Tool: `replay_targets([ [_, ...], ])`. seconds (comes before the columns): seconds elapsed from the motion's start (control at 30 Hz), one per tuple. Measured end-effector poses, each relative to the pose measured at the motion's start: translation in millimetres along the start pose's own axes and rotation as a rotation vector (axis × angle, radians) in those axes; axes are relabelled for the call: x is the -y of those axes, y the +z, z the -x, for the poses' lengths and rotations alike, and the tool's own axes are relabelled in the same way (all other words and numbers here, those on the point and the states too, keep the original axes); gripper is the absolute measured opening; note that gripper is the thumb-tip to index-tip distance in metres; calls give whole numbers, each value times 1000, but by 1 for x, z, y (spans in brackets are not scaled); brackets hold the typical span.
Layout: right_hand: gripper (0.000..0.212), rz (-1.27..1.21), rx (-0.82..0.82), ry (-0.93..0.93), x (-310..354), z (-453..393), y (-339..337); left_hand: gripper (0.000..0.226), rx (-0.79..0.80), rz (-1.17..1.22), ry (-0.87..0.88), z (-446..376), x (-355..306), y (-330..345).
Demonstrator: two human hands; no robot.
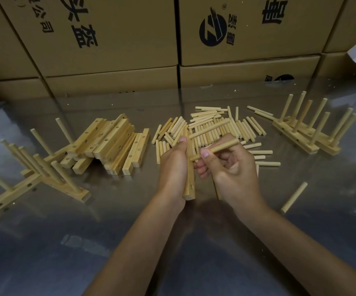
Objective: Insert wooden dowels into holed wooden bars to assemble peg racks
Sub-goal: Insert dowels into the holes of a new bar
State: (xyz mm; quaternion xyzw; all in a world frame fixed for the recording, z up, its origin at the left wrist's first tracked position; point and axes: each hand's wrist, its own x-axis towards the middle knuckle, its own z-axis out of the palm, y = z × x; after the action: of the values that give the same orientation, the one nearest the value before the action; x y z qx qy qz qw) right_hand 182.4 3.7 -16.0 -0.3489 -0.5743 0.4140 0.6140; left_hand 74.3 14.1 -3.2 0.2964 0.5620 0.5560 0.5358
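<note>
At frame centre the left hand point(174, 165) grips a holed bar point(189, 180), long axis running away from the viewer; the right hand point(229, 165) pinches a dowel point(215, 149) lying crosswise, its left tip nearest the bar.

Shiny metal surface point(66, 242). Loose dowel pile point(213, 127) beyond hands; holed bars point(110, 144) left of left hand point(172, 165); single dowel point(294, 197) right of right hand point(234, 171); cardboard boxes point(113, 60) at back.
</note>
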Motion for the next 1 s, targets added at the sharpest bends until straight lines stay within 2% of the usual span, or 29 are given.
replay_targets([
  [0.13, 8, 47, 81, -71, 1, -4, -4, 38, 18, 12, -23, 3, -3, -1],
  [0.3, 9, 49, 83, -81, 1, -3, -3, 35, 10, -23, -4, 3, -6, -2],
  [0.37, 10, -2, 114, -11, 6, -6, -7, 35, -9, -95, 38, 0, -8, -7],
  [0.47, 10, -24, 177, 249, 12, -10, -15, 42, 2, -221, 114, -7, -13, -16],
  [0.53, 8, 66, 234, 354, 11, -13, -18, 40, 32, -291, 136, -10, -16, -21],
  [0.57, 8, 157, 254, 341, 10, -13, -19, 36, 49, -325, 143, -11, -16, -23],
  [0.63, 12, 417, 258, 199, 7, -13, -19, 33, 85, -385, 155, -11, -15, -25],
  [0.77, 14, 912, 312, -247, 12, -5, -17, 34, 120, -404, 169, -11, -14, -24],
  [0.83, 12, 1120, 340, -409, 17, -4, -17, 36, 133, -391, 165, -12, -14, -25],
  [0.9, 7, 1173, 370, -497, 20, -3, -16, 38, 153, -374, 164, -13, -13, -26],
  [1.0, 14, 1181, 387, -519, 20, -1, -13, 34, 186, -368, 144, -13, -8, -25],
])
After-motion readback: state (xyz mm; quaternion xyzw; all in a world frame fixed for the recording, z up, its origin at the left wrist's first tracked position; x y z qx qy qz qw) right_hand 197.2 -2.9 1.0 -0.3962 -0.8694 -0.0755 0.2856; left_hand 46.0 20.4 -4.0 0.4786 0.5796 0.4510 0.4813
